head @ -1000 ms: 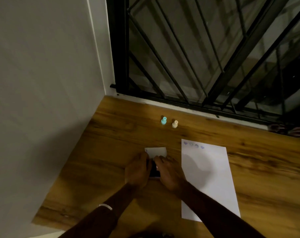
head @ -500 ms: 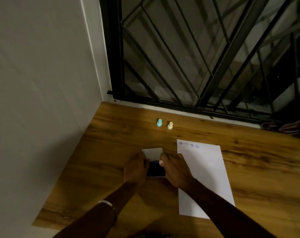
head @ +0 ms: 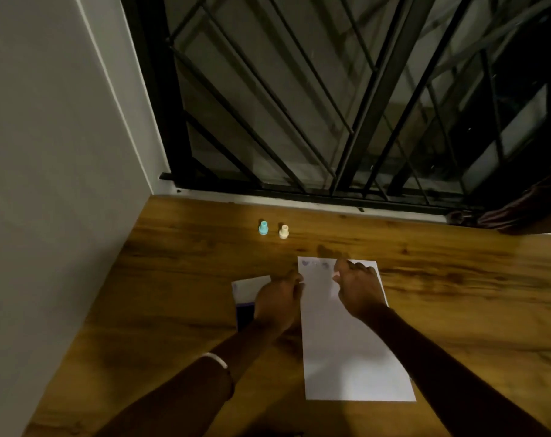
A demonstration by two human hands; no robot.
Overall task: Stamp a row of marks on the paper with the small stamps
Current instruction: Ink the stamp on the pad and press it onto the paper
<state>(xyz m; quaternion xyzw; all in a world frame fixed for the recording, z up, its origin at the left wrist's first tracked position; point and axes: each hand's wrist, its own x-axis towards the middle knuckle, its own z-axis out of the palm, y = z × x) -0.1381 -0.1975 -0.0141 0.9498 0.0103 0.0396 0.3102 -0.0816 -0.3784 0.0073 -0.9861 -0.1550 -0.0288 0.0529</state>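
A white paper sheet (head: 353,351) lies on the wooden table (head: 457,294), with a row of faint purple marks (head: 315,264) along its far edge. My right hand (head: 359,288) hovers over that edge just right of the marks, its fingers pinched on something small and pale that looks like a small stamp, blurred. My left hand (head: 277,299) rests on the right side of the open ink pad (head: 245,313), whose white lid (head: 252,285) lies flipped back. A teal stamp (head: 263,227) and a cream stamp (head: 284,231) stand upright farther back.
A grey wall (head: 62,184) closes the table's left side. A black metal window grille (head: 331,105) runs along the far edge. Dark cloth (head: 520,212) lies at the far right corner.
My right hand has left the ink pad and moved right and forward to the paper's top edge. My left hand stays on the ink pad.
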